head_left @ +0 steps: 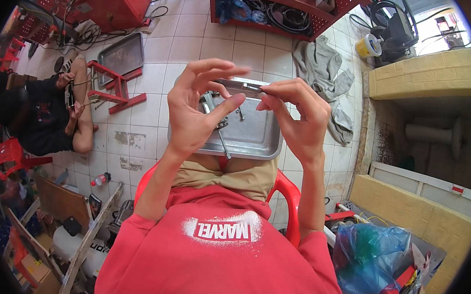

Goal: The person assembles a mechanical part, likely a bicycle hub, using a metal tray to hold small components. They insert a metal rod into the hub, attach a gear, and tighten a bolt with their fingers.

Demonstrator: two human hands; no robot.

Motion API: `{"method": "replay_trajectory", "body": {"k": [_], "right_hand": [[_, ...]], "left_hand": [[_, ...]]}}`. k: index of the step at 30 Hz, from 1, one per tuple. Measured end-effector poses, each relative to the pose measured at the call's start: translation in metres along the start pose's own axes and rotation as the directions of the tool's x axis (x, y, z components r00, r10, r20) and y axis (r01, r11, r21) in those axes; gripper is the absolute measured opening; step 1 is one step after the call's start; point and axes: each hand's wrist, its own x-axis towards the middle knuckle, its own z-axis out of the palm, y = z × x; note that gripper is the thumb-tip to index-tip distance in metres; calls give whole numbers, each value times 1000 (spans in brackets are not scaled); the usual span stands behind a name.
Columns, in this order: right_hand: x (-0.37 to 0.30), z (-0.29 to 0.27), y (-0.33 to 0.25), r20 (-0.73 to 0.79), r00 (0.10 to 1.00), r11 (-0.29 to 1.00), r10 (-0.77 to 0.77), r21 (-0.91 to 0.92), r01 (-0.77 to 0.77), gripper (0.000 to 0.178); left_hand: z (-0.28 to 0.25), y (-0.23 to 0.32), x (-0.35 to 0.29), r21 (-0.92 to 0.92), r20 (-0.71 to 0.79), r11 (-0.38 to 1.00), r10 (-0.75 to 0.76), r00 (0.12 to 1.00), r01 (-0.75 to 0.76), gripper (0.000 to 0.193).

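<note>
My right hand [306, 116] pinches a short, slim metal pin-like part [251, 87] between thumb and fingertips, its free end pointing left. Across from it, my left hand [189, 116] is raised with thumb and fingers spread, holding nothing; its fingers look slightly blurred. Both hands hover over a grey metal tray [261, 135] at my lap. Inside the tray lie a long metal rod-like piece [225, 143], a small bolt-like part [240, 113] and a larger metal part [208, 101], partly hidden behind my left hand.
On the left, a seated person [36, 108] holds a part near a red metal stand [119, 90] and another tray [123, 53]. A red tool cart [281, 2] stands ahead. Grey cloth [323, 66] lies on the tiles. Right are a yellow ledge [426, 75] and plastic bag [370, 249].
</note>
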Motion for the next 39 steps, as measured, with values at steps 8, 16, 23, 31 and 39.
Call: {"method": "replay_trajectory", "body": {"k": [8, 16, 23, 31, 39], "right_hand": [[3, 1, -1, -11, 998, 998, -58, -41, 57, 15], [1, 3, 2, -43, 999, 999, 0, 48, 2, 15], [1, 4, 5, -75, 992, 992, 101, 83, -95, 22], [2, 10, 4, -132, 988, 992, 74, 112, -59, 26], [1, 10, 7, -98, 975, 946, 201, 279, -166, 15]], "left_hand": [[-10, -4, 6, 301, 189, 954, -55, 980, -5, 22], [-6, -3, 9, 330, 128, 943, -1, 992, -42, 19], [-2, 10, 11, 257, 83, 965, 26, 996, -47, 12], [-2, 0, 13, 274, 139, 961, -11, 990, -28, 8], [-6, 7, 13, 241, 177, 964, 70, 982, -112, 15]]}}
